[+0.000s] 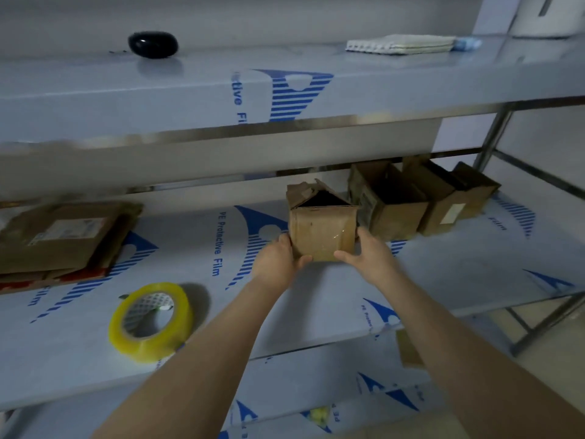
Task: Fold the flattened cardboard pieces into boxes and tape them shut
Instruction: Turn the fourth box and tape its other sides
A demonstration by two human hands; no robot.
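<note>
A small brown cardboard box (321,229) stands on the middle shelf (443,274), its top flaps open and clear tape across its front. My left hand (278,256) grips its lower left edge, thumb on the front. My right hand (368,251) grips the lower right edge the same way. A roll of yellowish clear tape (150,323) lies flat on the shelf to the left front. A stack of flattened cardboard pieces (60,239) lies at the far left of the shelf.
Two more open-topped boxes (395,204) (456,198) stand in a row right of the held box, under the upper shelf (190,99). On that upper shelf sit a black rounded object (153,44) and a folded cloth (400,44). Metal shelf legs (493,134) rise at the right.
</note>
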